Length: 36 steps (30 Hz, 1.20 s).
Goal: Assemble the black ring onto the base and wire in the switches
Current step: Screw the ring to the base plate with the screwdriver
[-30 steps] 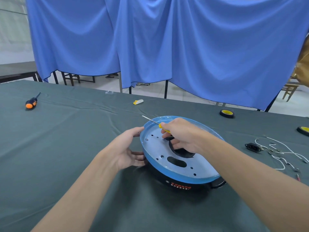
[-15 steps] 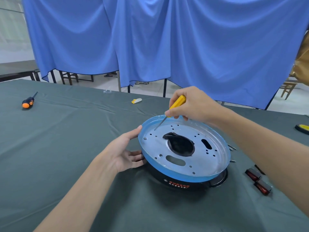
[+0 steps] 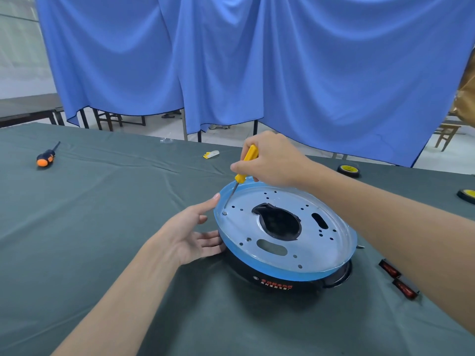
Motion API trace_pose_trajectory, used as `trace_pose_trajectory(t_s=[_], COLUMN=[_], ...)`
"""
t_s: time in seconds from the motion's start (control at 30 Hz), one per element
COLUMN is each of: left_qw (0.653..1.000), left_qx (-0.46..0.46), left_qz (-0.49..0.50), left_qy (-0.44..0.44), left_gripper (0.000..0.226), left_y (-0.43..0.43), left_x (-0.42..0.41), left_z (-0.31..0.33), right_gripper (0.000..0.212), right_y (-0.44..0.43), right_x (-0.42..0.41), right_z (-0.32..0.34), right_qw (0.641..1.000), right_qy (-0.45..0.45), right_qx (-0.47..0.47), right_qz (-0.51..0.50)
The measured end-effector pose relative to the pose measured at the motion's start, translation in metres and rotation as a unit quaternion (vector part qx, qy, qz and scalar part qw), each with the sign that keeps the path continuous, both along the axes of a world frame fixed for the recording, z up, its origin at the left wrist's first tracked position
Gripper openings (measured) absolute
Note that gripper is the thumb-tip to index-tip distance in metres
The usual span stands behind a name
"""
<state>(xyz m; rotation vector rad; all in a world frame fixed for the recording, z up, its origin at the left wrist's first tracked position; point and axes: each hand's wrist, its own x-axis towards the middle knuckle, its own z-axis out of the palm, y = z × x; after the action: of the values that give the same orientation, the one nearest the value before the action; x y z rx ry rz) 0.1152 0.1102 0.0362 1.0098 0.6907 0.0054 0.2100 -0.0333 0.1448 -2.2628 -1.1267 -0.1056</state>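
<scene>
Head view: yellow screwdriver is now set tip-down on a small screw at the left edge of the base. Right grip is clamped round the yellow handle; shaft is tilted, handle leaning toward the far side. Left grip is spread apart, nothing held: fingers are laid flat against the side of the assembly, thumb tip touching the blue-filmed rim.

Base is stacked on the black ring mid-bench, ring underneath, printed label facing the camera. Two red switches are lying on the bench just right of the stack. No wires can be seen on them, so wiring is judged not started.

Change vs 1.0 s ago: right grip was down at the centre hole, driver held nearly flat. At 0.5 s ago it had been lifted over the far rim, tip hanging above the plate and resting on nothing. Tip has since been brought down onto the screw.

Meaning: screwing the base to the ring is judged to be starting at this hole. Whether the screw is threaded cannot be told. Other rim holes look unfilled.

Left grip is unchanged, bracing the same side. Stack looks unmoved; only the framing has shifted. Orange screwdriver at far left is untouched.
</scene>
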Motion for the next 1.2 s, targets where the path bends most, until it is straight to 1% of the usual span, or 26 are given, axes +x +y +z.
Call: trace_pose_trajectory(t_s=[0.23,0.57,0.77,0.87,0.97,1.03,1.1,1.2], left_qw=[1.0,1.0,1.0,1.0,1.0,1.0,1.0,1.0], left_qx=[-0.006,-0.006,0.004,0.012,0.014,0.015,0.02,0.028], left_qz=[0.012,0.011,0.005,0.001,-0.002,-0.004,-0.005,-0.004], left_qy=[-0.008,-0.009,-0.006,-0.005,-0.003,-0.002,-0.001,0.001], left_gripper=[0.107,0.105,0.108,0.111,0.117,0.123,0.125,0.125], left_y=[0.0,-0.001,-0.002,-0.001,0.0,0.0,0.0,0.001], left_x=[0.0,-0.001,-0.001,0.0,0.0,0.002,0.002,0.002], left_z=[0.003,0.004,0.003,0.003,0.004,0.004,0.004,0.003], right_gripper=[0.024,0.022,0.026,0.024,0.02,0.02,0.027,0.035], right_y=[0.001,0.004,0.007,0.009,0.013,0.021,0.031,0.039], right_x=[0.0,0.003,0.007,0.004,-0.001,-0.003,-0.002,0.004], right_z=[0.001,-0.005,0.002,0.01,0.022,0.024,0.02,0.016], right_qw=[1.0,0.999,0.996,0.99,0.98,0.973,0.97,0.974], right_qy=[-0.005,-0.009,-0.024,-0.029,-0.053,-0.082,-0.084,0.006], right_qx=[-0.013,-0.031,-0.082,-0.13,-0.178,-0.21,-0.229,-0.215], right_qz=[-0.001,0.006,0.018,0.048,0.068,0.048,0.003,-0.066])
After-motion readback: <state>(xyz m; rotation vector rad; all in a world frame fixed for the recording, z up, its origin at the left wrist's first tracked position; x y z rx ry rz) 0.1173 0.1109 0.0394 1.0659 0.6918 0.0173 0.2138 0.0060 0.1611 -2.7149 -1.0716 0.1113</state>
